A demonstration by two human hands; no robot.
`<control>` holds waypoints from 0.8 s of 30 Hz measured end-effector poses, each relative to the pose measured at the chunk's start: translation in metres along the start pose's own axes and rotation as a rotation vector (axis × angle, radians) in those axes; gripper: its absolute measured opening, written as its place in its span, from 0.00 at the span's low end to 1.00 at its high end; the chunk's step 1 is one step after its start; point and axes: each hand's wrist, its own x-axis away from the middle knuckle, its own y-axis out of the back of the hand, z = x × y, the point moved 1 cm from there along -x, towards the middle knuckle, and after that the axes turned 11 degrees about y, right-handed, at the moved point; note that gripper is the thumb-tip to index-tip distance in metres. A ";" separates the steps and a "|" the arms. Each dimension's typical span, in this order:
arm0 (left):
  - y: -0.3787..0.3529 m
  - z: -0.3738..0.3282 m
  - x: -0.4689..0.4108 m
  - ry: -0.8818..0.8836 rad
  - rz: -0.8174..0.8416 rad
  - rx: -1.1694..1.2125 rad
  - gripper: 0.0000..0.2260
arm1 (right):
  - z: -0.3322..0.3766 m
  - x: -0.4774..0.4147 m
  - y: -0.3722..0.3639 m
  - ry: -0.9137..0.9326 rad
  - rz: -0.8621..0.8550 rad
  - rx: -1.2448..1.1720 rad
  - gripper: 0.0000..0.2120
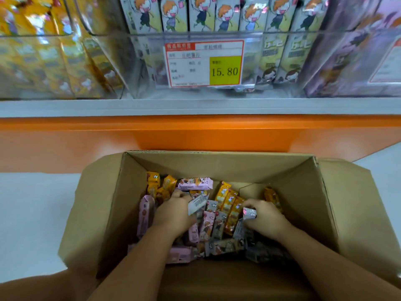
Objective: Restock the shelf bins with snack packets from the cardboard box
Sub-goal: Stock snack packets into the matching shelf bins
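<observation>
Seen from the head camera, the open cardboard box (217, 166) sits below the clear shelf bins (138, 61), and loose yellow, pink and grey snack packets (227, 198) lie in it. The left hand (173, 213) pinches a grey packet (196, 204). The right hand (265, 217) curls round a silver-ended packet (249, 213).
</observation>
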 end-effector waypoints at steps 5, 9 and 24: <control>0.031 0.002 0.016 0.032 -0.006 -0.013 0.15 | 0.036 0.015 0.023 0.097 -0.185 -0.078 0.16; 0.064 0.001 0.039 0.026 0.063 0.144 0.18 | 0.076 0.037 0.043 0.217 -0.200 -0.137 0.17; 0.225 -0.024 0.184 -0.358 0.234 0.549 0.20 | 0.194 0.147 0.129 0.628 -0.446 -0.350 0.15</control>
